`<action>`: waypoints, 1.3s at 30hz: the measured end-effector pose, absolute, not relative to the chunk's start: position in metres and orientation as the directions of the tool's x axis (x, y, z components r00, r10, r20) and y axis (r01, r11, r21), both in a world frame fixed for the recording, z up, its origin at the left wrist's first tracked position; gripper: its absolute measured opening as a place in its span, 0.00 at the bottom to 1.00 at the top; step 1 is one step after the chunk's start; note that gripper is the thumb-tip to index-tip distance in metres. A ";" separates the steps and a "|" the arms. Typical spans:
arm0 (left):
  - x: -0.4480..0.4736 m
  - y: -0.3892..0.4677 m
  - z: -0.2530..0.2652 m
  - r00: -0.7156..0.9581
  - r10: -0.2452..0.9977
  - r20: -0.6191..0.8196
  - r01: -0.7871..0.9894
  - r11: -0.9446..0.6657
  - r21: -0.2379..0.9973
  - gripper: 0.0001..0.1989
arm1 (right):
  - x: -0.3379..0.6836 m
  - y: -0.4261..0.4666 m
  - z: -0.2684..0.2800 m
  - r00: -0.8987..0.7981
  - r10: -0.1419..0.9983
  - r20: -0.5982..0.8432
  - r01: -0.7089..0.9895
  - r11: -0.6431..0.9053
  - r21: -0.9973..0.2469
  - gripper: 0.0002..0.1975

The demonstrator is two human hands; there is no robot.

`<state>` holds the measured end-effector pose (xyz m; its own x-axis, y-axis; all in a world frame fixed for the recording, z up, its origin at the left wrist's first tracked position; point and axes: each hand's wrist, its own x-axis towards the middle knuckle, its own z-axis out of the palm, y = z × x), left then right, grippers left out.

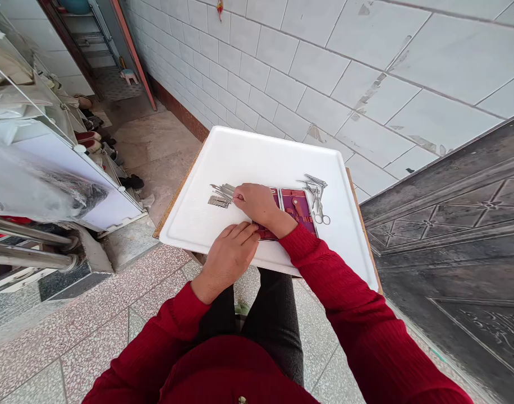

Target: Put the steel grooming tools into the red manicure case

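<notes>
An open manicure case (299, 209) with a dark red lining lies on a white tabletop (248, 148). My left hand (229, 255) is at its near left corner, fingers bent over the edge and thumb hidden. Crossing above the case, my right hand (257, 205) is closed in a pinch beside several slim metal tools (223, 189); whatever is between its fingers is hidden. Small flat metal pieces, perhaps nail clippers (218, 201), lie close to those tools. To the right of the case are small scissors (321, 213) and other metal implements (315, 180).
A tiled wall (274, 62) runs behind the table. At the right stands a dark carved panel (459, 224). Shelving with a white side panel (72, 168) and shoes (88, 140) are on the left. My legs (274, 314) are under the table's near edge.
</notes>
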<state>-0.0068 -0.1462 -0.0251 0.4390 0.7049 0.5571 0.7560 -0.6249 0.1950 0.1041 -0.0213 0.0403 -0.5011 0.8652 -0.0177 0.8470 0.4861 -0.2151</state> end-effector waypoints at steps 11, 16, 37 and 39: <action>-0.007 -0.146 -0.024 0.444 0.706 0.551 0.756 -0.626 0.193 0.11 | 0.105 -0.020 0.037 -0.479 0.877 -0.012 0.865 0.470 -0.174 0.13; -0.007 -0.147 -0.024 0.440 0.706 0.555 0.759 -0.623 0.191 0.11 | 0.105 -0.019 0.034 -0.490 0.872 0.002 0.861 0.484 -0.158 0.14; -0.007 -0.147 -0.024 0.441 0.696 0.566 0.760 -0.625 0.177 0.11 | 0.110 -0.018 0.038 -0.446 0.893 0.061 0.868 0.448 -0.215 0.17; -0.007 -0.147 -0.024 0.440 0.696 0.567 0.759 -0.626 0.180 0.11 | 0.109 -0.017 0.038 -0.451 0.890 0.060 0.869 0.454 -0.198 0.17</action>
